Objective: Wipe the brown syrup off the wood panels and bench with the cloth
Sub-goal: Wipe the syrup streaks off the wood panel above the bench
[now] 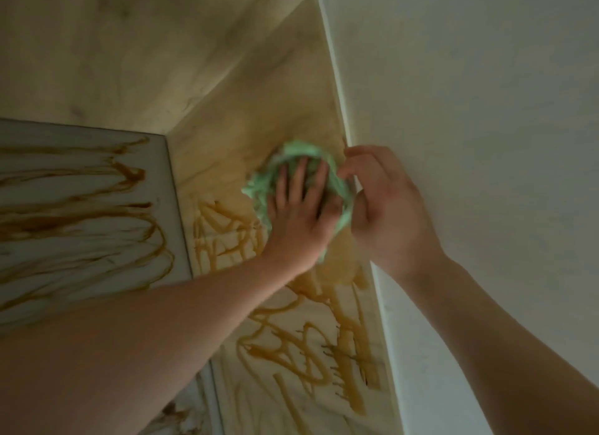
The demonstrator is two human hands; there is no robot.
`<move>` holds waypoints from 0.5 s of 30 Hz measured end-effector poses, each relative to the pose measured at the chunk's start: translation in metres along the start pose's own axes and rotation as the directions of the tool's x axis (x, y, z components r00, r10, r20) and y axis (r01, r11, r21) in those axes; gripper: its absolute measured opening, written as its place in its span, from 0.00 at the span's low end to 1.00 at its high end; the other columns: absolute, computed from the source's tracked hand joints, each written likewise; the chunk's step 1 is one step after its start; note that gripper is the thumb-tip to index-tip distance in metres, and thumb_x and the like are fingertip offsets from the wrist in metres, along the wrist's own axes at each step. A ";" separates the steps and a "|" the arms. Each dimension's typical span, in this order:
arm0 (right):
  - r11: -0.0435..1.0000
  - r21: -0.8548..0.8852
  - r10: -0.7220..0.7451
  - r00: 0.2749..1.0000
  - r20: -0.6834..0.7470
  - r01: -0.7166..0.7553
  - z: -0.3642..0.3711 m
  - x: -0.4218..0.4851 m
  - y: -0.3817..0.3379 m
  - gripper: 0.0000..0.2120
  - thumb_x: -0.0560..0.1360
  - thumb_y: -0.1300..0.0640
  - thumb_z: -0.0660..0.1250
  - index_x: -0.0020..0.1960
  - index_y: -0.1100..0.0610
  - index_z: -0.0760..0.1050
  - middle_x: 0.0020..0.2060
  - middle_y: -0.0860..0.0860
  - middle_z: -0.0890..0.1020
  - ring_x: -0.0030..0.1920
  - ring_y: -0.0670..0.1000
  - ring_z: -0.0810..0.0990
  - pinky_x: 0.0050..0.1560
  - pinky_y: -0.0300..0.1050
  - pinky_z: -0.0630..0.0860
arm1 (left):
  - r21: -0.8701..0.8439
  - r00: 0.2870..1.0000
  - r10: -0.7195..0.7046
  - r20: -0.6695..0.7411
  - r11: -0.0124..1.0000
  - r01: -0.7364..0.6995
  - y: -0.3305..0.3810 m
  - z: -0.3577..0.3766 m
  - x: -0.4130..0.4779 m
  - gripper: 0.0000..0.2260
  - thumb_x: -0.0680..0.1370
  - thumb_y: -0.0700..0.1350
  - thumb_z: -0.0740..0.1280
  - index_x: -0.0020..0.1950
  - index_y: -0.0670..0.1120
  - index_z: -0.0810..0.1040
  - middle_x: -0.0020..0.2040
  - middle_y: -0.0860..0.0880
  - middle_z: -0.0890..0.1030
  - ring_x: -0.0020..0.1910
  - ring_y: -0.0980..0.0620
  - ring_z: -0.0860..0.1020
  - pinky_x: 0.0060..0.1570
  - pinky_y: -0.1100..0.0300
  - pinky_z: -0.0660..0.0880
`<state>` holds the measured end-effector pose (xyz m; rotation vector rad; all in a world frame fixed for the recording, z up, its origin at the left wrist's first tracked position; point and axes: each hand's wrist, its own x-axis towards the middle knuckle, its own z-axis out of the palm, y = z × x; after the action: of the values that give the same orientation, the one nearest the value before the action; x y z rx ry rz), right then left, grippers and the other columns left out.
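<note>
**Syrup lies on the near side of the cloth**

Nearest me, brown syrup (291,347) loops thickly over the wood panel (233,162), its streaks running near to far. More of it stripes the grey desk (81,133) on the left. Just beyond the streaks, the green cloth (298,149) is bunched on the panel beside the white wall (486,110). The left grip (301,214) lies flat on it, fingers straight and pressing. The right grip (385,207), fingers curled, pinches its right edge. I'd say the next stroke must draw nearward. Farther off, the panel shows only faint staining.
</note>
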<state>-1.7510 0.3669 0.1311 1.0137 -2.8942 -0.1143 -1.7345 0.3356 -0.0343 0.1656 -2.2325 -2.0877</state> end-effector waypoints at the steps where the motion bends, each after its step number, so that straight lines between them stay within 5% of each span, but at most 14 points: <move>1: 1.000 -0.004 0.000 1.000 -0.001 0.000 0.002 -0.002 0.000 0.15 0.74 0.71 0.56 0.54 0.64 0.78 0.58 0.59 0.79 0.54 0.54 0.79 0.49 0.43 0.78 | -0.030 0.999 -0.014 -0.041 0.999 0.013 0.003 -0.001 0.013 0.28 0.80 0.68 0.41 0.78 0.66 0.36 0.84 0.57 0.39 0.82 0.51 0.37 0.80 0.39 0.42; 5: 0.997 -0.072 -0.008 1.000 0.021 0.009 0.008 -0.007 0.001 0.12 0.76 0.70 0.60 0.54 0.63 0.79 0.61 0.61 0.78 0.56 0.57 0.80 0.52 0.33 0.74 | 0.049 0.995 0.087 -0.054 0.995 -0.084 -0.006 0.014 -0.003 0.27 0.82 0.67 0.39 0.79 0.66 0.33 0.83 0.54 0.35 0.82 0.46 0.34 0.79 0.36 0.45; 9: 0.970 -0.240 0.004 0.992 0.126 0.027 0.022 -0.006 -0.001 0.09 0.79 0.66 0.60 0.55 0.62 0.77 0.72 0.65 0.72 0.75 0.67 0.69 0.66 0.58 0.76 | 0.136 0.966 0.229 0.119 0.960 -0.245 -0.035 0.040 -0.075 0.31 0.83 0.67 0.41 0.83 0.60 0.38 0.85 0.49 0.40 0.83 0.40 0.38 0.79 0.33 0.46; 12: 0.947 -0.316 -0.011 0.989 0.149 0.058 0.037 0.000 -0.002 0.11 0.80 0.66 0.57 0.58 0.62 0.76 0.77 0.66 0.65 0.80 0.68 0.58 0.71 0.60 0.71 | 0.144 0.964 0.195 0.180 0.964 -0.222 -0.065 0.038 -0.063 0.29 0.83 0.67 0.38 0.82 0.59 0.44 0.84 0.45 0.52 0.83 0.36 0.47 0.77 0.31 0.49; 15: 0.914 -0.397 -0.039 0.991 0.126 0.086 0.051 0.003 -0.001 0.12 0.84 0.63 0.54 0.59 0.63 0.75 0.78 0.69 0.63 0.81 0.68 0.55 0.79 0.57 0.61 | 0.179 0.967 0.253 -0.011 0.952 -0.247 -0.088 0.034 -0.020 0.12 0.86 0.43 0.54 0.69 0.42 0.64 0.79 0.32 0.58 0.78 0.25 0.56 0.71 0.23 0.58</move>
<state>-1.7575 0.3663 0.0804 1.0455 -2.7581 -0.7620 -1.7171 0.3660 -0.1244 -0.0691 -2.2807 -1.7473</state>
